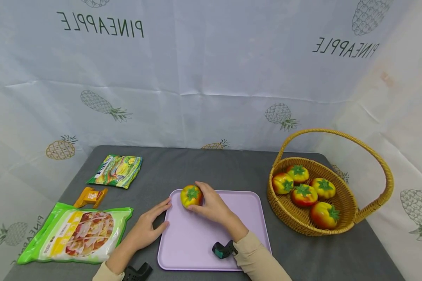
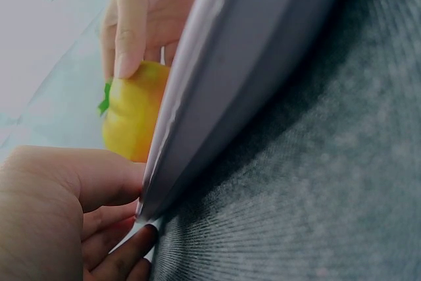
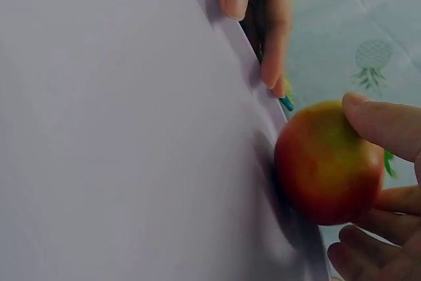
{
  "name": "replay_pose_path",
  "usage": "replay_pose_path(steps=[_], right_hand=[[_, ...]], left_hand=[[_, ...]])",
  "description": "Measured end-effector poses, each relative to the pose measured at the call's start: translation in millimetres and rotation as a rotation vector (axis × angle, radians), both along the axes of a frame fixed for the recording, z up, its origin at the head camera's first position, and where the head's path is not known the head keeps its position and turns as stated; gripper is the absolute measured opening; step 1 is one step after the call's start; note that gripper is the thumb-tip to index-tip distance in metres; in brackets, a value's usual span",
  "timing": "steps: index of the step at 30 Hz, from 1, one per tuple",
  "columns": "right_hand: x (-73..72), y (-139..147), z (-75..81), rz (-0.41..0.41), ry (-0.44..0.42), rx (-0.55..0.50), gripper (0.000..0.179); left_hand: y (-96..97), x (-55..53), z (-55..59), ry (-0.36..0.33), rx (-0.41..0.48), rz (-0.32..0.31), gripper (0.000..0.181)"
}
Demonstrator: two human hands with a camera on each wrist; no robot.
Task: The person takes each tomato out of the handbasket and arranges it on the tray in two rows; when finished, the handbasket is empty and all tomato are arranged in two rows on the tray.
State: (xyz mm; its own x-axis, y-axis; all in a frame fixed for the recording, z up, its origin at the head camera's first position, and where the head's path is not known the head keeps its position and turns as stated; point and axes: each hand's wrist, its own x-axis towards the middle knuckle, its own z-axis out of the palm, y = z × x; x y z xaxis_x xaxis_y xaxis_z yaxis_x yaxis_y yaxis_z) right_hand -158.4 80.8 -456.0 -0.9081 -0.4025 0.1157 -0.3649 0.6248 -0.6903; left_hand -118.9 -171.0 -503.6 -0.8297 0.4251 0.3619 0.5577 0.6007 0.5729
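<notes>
Right hand (image 1: 216, 207): curved round a yellow-red fruit (image 1: 190, 196), which is held between thumb and fingers.
Left hand (image 1: 147, 225): laid at the left edge of a lilac tray (image 1: 197, 246), fingers mostly straight; rim touched, no firm grip seen.
Grey table (image 1: 204, 168): tray and basket set apart on it.
Wicker basket (image 1: 278, 210): placed right of the tray; five similar fruits (image 1: 304, 195) held inside.
Tray: laid flat; the held fruit is found at its far left corner.
Held fruit: judged light and stiff, perhaps artificial; skin glossy, so slipping or rolling may be expected. Best taken by its round sides, thumb opposed to fingers.
Leaf top (image 1: 192, 192): judged the weakest part, better left ungripped.
Hidden: fruit's underside is covered in the head view; whether weight is borne by tray or hand cannot be told. Beige sleeves (image 1: 263, 259) are cut off by the frame.
</notes>
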Motion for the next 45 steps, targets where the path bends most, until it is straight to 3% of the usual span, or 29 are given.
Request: replay_pose_path(steps=[5,10,22,32,40,45], right_hand=[[3.1,5.1,8.0,-0.03,-0.042,0.019,0.083],[9.7,18.4,21.9,-0.061,-0.021,0.003,0.084],[24.9,84.6,46.2,-0.199,0.144,-0.046,0.077],[23.8,146.3,58.2,-0.342,0.261,-0.075,0.071],[26.0,184.6,57.5,-0.467,0.18,-0.031,0.068],[25.1,202.1,54.8,-0.461,0.114,0.049,0.07]], left_hand=[[-0.1,0.0,-0.6,0.004,0.006,-0.003,0.048],[0.1,0.4,-0.1,-0.003,-0.004,0.003,0.048],[-0.8,0.2,0.6,-0.02,-0.01,0.004,0.048],[-1.0,1.0,0.9,-0.023,0.0,-0.001,0.048],[0.0,-0.9,1.1,-0.012,0.019,-0.016,0.048],[-0.1,-0.7,2.5,-0.018,0.012,-0.016,0.048]])
